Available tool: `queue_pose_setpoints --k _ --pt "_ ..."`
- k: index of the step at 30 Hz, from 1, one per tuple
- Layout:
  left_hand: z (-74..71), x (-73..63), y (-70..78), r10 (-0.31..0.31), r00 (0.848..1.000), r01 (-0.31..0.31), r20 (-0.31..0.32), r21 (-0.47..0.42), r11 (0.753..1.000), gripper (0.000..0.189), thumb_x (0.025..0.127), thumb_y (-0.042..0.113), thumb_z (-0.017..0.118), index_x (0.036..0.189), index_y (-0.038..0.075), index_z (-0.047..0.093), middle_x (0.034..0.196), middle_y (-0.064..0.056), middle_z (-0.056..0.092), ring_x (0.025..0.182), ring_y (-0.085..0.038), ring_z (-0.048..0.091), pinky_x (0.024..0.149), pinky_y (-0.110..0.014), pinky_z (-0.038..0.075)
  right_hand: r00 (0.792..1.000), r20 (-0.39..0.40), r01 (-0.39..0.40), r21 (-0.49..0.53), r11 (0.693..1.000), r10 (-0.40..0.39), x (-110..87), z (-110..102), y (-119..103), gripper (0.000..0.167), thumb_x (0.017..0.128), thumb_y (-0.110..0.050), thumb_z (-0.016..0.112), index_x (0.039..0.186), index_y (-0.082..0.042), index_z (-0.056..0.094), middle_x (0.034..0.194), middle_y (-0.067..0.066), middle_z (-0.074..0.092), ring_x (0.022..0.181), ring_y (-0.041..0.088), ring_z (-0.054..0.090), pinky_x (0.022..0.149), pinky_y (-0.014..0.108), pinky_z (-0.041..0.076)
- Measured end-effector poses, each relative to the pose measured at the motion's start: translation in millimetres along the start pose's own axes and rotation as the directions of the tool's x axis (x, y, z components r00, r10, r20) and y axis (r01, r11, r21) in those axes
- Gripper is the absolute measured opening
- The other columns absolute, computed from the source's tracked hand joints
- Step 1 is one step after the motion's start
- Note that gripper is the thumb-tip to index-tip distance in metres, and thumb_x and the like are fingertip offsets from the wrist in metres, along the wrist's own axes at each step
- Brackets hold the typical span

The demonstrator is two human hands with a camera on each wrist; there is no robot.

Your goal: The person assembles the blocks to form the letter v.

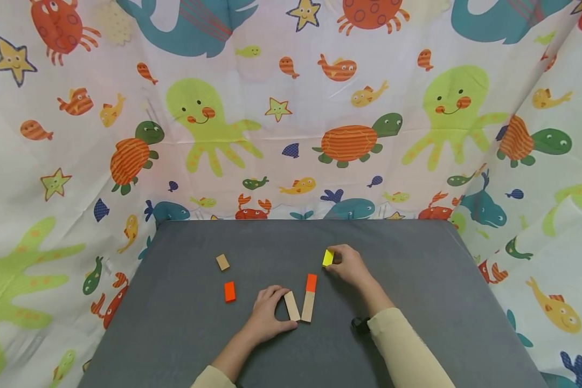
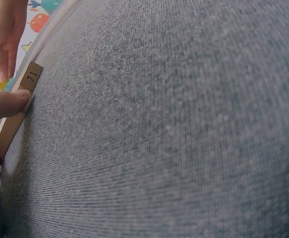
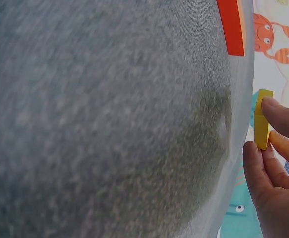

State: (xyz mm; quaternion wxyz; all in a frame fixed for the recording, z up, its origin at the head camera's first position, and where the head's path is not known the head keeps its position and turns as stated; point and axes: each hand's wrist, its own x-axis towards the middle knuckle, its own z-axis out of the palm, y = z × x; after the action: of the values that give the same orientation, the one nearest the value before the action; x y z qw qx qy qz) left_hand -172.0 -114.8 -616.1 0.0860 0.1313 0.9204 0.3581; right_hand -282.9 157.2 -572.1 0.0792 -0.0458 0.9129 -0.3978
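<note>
My left hand (image 1: 265,315) grips a long plain wooden block (image 1: 292,306) at its two ends, thumb at the near end and fingertips at the far one. Beside it lies a second plain wooden block (image 1: 307,308); the two meet or nearly meet at their near ends and spread apart like a V. An orange block (image 1: 311,283) sits end to end with the second one, at its far end. Farther right, my right hand (image 1: 351,265) pinches a yellow block (image 3: 261,121) between thumb and fingers. In the left wrist view, one wooden block (image 2: 31,74) bears the mark 71.
Left of my hands, another orange block (image 1: 229,291) and a short wooden block (image 1: 222,262) lie on the grey cloth-covered table (image 1: 407,253). A curtain (image 1: 271,178) printed with sea animals hangs behind and along the sides. A dark strap (image 1: 360,325) shows at the right wrist.
</note>
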Motion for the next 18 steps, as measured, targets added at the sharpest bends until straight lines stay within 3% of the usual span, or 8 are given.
queue_pose_setpoints --k 18 --pt "-0.6 0.0 2.0 -0.01 1.0 0.01 0.002 0.011 1.0 0.082 0.073 0.05 0.086 0.142 0.019 0.055 0.144 -0.005 0.048 0.134 -0.031 0.039 0.107 -0.06 0.037 0.999 0.023 0.03 0.013 0.999 -0.03 5.0 16 -8 0.051 0.082 -0.008 0.083 0.131 -0.009 0.067 0.134 0.014 0.059 0.109 0.029 0.063 0.094 0.045 0.054"
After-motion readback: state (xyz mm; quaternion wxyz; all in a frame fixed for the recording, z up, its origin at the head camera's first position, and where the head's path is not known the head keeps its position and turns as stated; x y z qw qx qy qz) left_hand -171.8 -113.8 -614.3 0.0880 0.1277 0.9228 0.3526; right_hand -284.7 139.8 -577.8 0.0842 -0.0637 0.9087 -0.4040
